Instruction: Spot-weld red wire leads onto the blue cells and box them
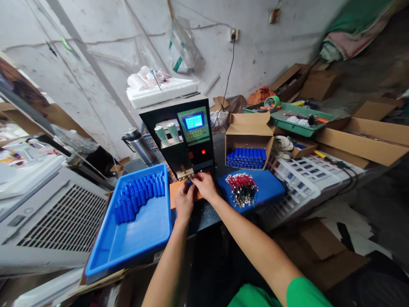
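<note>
My left hand point(184, 198) and my right hand point(204, 186) meet over an orange pad point(174, 189) just below the electrodes of a black spot-welding machine point(188, 136). Between the fingers sits a small blue battery cell point(189, 182), held by both hands right under the welder tips. A thin wire lead seems to be pinched in my right fingers near the cell. A blue tray point(137, 226) with several blue cells lies left of my left hand. To the right of my right hand, a bundle of red-and-black wire leads point(242, 188) rests on a blue mat point(265, 187).
A cardboard box point(249, 136) of stacked blue cells stands behind the mat. A steel kettle point(139, 145) is left of the welder. A green tray point(287, 121) with tools and more cardboard boxes point(364, 136) sit right. A grey vented unit point(54, 217) stands left.
</note>
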A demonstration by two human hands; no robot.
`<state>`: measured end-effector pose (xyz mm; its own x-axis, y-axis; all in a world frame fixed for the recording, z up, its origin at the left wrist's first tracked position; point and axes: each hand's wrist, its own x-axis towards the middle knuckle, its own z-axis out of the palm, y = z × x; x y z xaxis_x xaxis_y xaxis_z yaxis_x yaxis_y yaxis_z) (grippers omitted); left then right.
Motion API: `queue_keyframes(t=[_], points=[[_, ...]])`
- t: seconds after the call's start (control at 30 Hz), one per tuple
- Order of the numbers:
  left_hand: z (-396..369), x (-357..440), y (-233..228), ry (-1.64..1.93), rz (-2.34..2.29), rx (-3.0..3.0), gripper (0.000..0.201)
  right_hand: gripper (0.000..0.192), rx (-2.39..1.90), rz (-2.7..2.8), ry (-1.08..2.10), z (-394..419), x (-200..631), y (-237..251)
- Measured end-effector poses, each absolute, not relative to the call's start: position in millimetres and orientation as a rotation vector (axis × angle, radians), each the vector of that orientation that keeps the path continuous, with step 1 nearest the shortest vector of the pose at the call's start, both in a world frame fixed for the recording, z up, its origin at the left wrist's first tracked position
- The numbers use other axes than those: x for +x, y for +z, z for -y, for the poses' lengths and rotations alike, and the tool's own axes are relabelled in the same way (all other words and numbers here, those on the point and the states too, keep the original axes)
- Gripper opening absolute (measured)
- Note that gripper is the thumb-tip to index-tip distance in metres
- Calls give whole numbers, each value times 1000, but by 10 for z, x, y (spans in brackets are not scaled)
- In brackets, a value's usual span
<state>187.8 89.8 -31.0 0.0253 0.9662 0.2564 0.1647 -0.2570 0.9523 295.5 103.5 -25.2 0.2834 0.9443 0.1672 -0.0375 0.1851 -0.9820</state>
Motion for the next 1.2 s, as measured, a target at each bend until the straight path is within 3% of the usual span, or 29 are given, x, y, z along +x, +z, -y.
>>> queue_keyframes(t=[0.6,0.83,1.03,1.2], points=[[-862,1790,-335,1315,-1231,1619,48,23,-1163,1120,972,-965,3143,-355],[-498,1627,-440,1349,-1259,2142,19,24,-1139,1021,1051,-982,3139,-367],[-435,1724,-425,1362,-1310,2234,16,25,-1091,957,1076,-967,3121,-351],[-490,1672,-362,1244,-1319,2051,22,24,-1015,1229,1160,-871,3236,-316]])
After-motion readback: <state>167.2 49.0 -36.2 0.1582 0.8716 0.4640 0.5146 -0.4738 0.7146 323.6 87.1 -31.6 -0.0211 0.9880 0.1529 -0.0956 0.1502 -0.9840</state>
